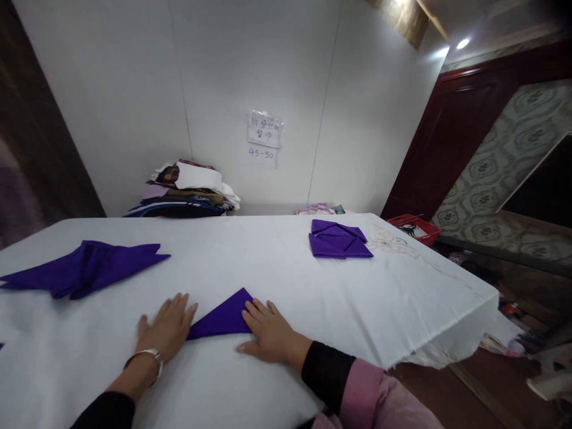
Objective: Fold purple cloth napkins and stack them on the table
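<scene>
A purple cloth napkin [224, 319], folded into a triangle, lies flat on the white tablecloth [214, 381] between my hands. My left hand [167, 328], with a bracelet at the wrist, rests flat at the triangle's left corner, fingers stretched out. Over its right end lies my right hand [268, 330], palm down and fingers extended, hiding that corner. Further back on the right, purple napkins [339, 241] sit folded in a small overlapping stack. At the left, loosely heaped purple napkins [98, 268] spread toward the table's edge.
Behind the table's far edge stands a pile of folded clothes [187, 187]. A paper sign [264, 131] hangs on the pale wall. A red basket [415, 229] is beyond the right corner. The tablecloth drapes over the right edge, with clutter on the floor there.
</scene>
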`<state>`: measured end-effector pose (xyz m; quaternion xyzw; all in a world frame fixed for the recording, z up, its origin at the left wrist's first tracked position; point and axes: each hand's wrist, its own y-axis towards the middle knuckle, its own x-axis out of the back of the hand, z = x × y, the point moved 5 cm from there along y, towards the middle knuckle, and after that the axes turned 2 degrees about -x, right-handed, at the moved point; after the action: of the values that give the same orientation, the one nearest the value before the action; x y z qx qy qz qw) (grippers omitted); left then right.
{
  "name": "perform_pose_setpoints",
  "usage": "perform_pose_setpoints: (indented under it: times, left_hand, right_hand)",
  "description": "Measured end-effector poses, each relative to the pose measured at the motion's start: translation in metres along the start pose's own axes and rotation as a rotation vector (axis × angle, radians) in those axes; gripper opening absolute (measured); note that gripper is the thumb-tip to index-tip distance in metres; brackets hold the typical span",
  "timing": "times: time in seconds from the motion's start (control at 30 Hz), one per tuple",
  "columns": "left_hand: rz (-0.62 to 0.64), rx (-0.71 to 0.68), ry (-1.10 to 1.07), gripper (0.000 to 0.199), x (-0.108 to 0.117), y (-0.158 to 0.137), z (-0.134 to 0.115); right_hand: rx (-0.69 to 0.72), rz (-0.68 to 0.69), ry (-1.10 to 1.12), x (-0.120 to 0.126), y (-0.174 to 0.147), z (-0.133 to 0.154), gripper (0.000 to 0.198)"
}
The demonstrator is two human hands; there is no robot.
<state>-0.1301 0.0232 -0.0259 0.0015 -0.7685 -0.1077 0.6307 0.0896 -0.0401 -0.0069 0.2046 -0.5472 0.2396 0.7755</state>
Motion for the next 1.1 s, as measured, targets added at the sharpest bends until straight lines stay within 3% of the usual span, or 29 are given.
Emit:
perform_pose_setpoints:
  times: [0.07, 0.17, 0.23, 0.47, 0.63, 0.8, 0.93, 1.1]
  left_hand:
    - [0.018, -0.04, 0.036, 0.053, 0.002, 0.006, -0.028]
    - [0.092, -0.228, 0.045, 0.054, -0.005, 0.01, -0.074]
    - [0.152, -0.285, 0.037, 0.055, -0.014, 0.009, -0.088]
    - [0.181, -0.3, 0.058, 0.056, -0.026, 0.006, -0.083]
    - [0.178, -0.31, 0.04, 0.054, -0.024, 0.006, -0.084]
    - [0.187, -0.336, 0.104, 0.054, -0.029, 0.006, -0.083]
    - [0.214, -0.379, 0.129, 0.055, -0.032, 0.003, -0.084]
    - [0.247, -0.381, 0.112, 0.053, -0.031, 0.0, -0.087]
  right_hand:
    - [-0.004, -0.007, -0.018, 0.0, 0.0, 0.0, 0.077]
    - [-0.007, -0.02, -0.048, 0.001, 0.001, 0.001, 0.076]
    - [-0.005, -0.024, -0.058, 0.002, 0.001, 0.002, 0.075]
    - [-0.022, -0.006, 0.002, -0.001, 0.002, 0.001, 0.073]
    - [-0.062, 0.092, 0.096, 0.015, 0.015, -0.001, 0.066]
    - [-0.057, -0.042, 0.146, 0.033, 0.045, 0.008, 0.072]
    - [0.01, -0.019, 0.157, 0.013, 0.061, 0.014, 0.071]
    - [-0.006, 0.002, 0.15, -0.009, 0.055, 0.003, 0.071]
